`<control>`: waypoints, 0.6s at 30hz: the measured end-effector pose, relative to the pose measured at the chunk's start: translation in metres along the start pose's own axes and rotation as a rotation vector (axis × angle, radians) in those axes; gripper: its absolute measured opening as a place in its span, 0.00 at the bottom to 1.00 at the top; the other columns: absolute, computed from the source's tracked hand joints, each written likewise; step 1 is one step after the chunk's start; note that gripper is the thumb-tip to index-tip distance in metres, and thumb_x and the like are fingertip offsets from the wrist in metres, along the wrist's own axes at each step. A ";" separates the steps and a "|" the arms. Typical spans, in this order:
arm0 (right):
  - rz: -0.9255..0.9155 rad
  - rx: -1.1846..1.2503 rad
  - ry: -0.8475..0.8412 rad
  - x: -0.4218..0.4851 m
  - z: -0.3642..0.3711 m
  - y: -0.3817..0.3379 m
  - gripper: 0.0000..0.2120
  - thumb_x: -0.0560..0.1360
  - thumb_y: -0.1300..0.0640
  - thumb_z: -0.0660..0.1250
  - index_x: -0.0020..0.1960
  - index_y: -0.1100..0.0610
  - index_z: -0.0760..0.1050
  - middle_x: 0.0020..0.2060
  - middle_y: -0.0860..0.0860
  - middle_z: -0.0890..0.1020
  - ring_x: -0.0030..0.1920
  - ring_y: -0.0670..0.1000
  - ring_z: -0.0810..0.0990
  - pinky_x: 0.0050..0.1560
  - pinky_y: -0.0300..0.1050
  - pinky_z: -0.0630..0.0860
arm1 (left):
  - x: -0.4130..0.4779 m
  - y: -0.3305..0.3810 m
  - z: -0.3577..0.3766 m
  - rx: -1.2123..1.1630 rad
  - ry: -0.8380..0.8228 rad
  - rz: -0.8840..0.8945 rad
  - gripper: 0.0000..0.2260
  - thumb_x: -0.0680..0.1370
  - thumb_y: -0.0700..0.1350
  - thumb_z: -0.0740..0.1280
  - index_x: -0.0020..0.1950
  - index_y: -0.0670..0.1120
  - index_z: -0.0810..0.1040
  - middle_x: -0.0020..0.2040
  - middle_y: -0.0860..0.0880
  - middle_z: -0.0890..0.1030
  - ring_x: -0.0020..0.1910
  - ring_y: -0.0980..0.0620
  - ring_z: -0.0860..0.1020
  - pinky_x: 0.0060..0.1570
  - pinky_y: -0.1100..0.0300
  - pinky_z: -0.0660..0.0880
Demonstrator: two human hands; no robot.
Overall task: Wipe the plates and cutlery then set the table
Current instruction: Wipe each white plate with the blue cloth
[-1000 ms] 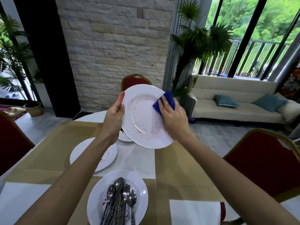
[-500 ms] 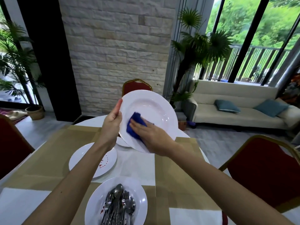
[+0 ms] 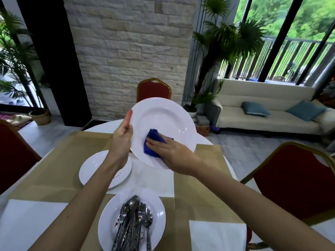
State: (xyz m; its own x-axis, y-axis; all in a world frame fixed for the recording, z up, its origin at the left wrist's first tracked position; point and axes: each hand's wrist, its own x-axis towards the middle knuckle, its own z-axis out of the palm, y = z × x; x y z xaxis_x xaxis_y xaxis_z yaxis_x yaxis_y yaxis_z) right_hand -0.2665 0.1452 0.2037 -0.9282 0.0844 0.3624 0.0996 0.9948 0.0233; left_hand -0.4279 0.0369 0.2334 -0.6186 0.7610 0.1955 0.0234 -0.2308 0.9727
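**Wiping a plate held up over the table**

Right hand (image 3: 172, 151): fingers stretched fairly flat, pressing a blue cloth (image 3: 151, 142) against the lower left of the raised plate's face. Nothing is curled round the cloth. It stays put by pressure alone, which suits a rubbing stroke. Whether the thumb tucks a fold underneath, I cannot tell from here.

Left hand (image 3: 121, 140): grasps the raised plate (image 3: 163, 120) at its left rim, thumb along the front edge and fingers behind. The plate is tilted with its face toward the person, likely so the face stays in sight and the left hand can brace against the push of the cloth. Its visible face looks white and free of marks.

Below, on the table (image 3: 59, 171): a smeared plate (image 3: 94, 167) lies flat with red specks near its right side, probably awaiting its turn. Nearest the person, a third plate (image 3: 159, 209) carries the cutlery (image 3: 132, 223) in a heap, handles toward the person. White napkins (image 3: 215, 234) lie at the near corners. Setting out is not yet begun.
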 end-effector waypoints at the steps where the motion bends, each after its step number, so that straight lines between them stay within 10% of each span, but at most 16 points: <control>1: -0.022 -0.004 -0.042 -0.011 -0.001 0.002 0.25 0.76 0.62 0.64 0.73 0.56 0.67 0.71 0.49 0.69 0.73 0.56 0.64 0.69 0.48 0.65 | 0.000 0.000 -0.006 0.022 0.026 0.009 0.20 0.83 0.42 0.55 0.63 0.69 0.68 0.52 0.57 0.80 0.46 0.60 0.78 0.52 0.60 0.76; 6: 0.215 -0.160 -0.110 -0.024 -0.014 0.057 0.24 0.78 0.58 0.55 0.73 0.54 0.66 0.72 0.48 0.68 0.75 0.59 0.60 0.72 0.59 0.62 | -0.014 0.003 -0.004 0.123 -0.072 0.007 0.22 0.84 0.42 0.53 0.64 0.71 0.64 0.58 0.53 0.76 0.41 0.55 0.75 0.25 0.66 0.72; 14: 0.128 0.098 0.097 0.014 -0.001 0.001 0.25 0.75 0.67 0.66 0.70 0.54 0.71 0.71 0.49 0.70 0.75 0.58 0.60 0.70 0.51 0.63 | -0.020 -0.001 0.002 0.084 -0.165 -0.046 0.21 0.84 0.43 0.54 0.70 0.66 0.62 0.62 0.52 0.78 0.45 0.56 0.80 0.35 0.59 0.79; 18: 0.153 0.059 0.227 0.005 -0.004 0.013 0.19 0.77 0.54 0.63 0.67 0.55 0.75 0.68 0.50 0.74 0.67 0.55 0.72 0.65 0.54 0.71 | -0.018 0.007 -0.001 0.021 -0.093 -0.020 0.20 0.84 0.44 0.55 0.71 0.65 0.63 0.54 0.52 0.77 0.37 0.60 0.78 0.25 0.65 0.73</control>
State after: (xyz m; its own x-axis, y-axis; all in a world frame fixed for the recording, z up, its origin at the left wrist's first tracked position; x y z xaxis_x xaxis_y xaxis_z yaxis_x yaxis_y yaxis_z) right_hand -0.2688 0.1589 0.2098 -0.7993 0.2256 0.5569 0.2052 0.9736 -0.0999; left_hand -0.4173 0.0205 0.2366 -0.5431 0.8188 0.1858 0.0285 -0.2032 0.9787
